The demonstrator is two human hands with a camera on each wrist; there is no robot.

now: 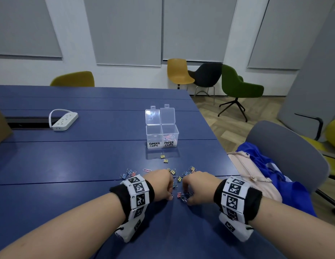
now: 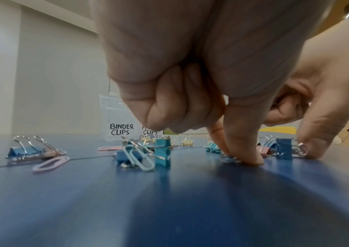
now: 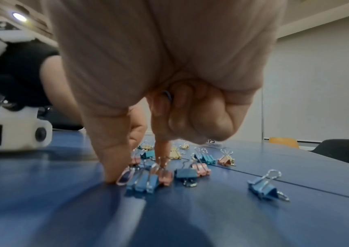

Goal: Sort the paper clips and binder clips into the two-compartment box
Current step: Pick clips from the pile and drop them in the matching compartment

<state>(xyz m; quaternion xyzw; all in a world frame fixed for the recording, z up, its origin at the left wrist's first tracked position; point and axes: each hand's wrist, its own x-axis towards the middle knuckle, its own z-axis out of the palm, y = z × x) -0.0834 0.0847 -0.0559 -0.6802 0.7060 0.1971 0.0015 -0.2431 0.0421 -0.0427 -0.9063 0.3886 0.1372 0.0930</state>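
The clear two-compartment box stands open mid-table, labelled BINDER CLIPS on the left and PAPER CLIPS on the right; paper clips lie in the right half. Coloured binder clips and a pink paper clip are scattered in front of it. My left hand pinches a small wire paper clip against the table with thumb and forefinger. My right hand sets thumb and forefinger down around a pink paper clip beside blue binder clips, and its curled fingers hold a blue paper clip.
A white power strip lies by a cable slot at the far left. The table's right edge runs close to my right arm, with a grey chair holding a pink bag and blue cloth. More chairs stand behind.
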